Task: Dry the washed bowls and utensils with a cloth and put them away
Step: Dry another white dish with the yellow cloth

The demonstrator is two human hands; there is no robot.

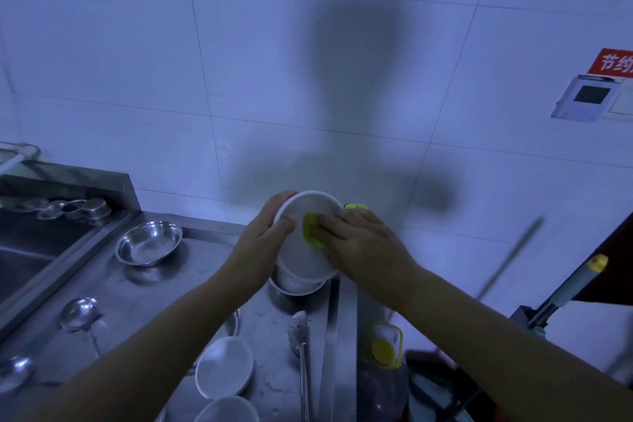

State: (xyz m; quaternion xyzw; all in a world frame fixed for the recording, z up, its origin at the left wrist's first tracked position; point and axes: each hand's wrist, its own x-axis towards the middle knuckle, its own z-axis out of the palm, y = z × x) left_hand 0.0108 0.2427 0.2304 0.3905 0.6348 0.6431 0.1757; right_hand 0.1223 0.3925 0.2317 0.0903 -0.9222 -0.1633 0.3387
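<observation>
A white bowl (pixel 306 243) is held tilted above the steel table (pixel 164 288), in front of the tiled wall (pixel 308 79), its hollow turned toward the camera. It is gripped at its left rim by the left hand (pixel 265 236), whose thumb is curled over the edge while the fingers are wrapped behind it. A yellow-green cloth (pixel 312 229) is pressed into the hollow by the fairly straight fingers (pixel 327 228) of the right hand (pixel 363 243); whether the cloth is also pinched cannot be told. Both forearms are stretched forward from the lower edge of the view.

Just below the held bowl, a stack of bowls (pixel 294 284) is seen on the table; its number cannot be told. One empty steel bowl (pixel 149 242) is set to the left, beside the sink (pixel 30 250). Two small white dishes (pixel 224 367) lie near the bottom, two ladles (pixel 78 313) at the left, and one pair of tongs (pixel 301 346) near the table's right edge.
</observation>
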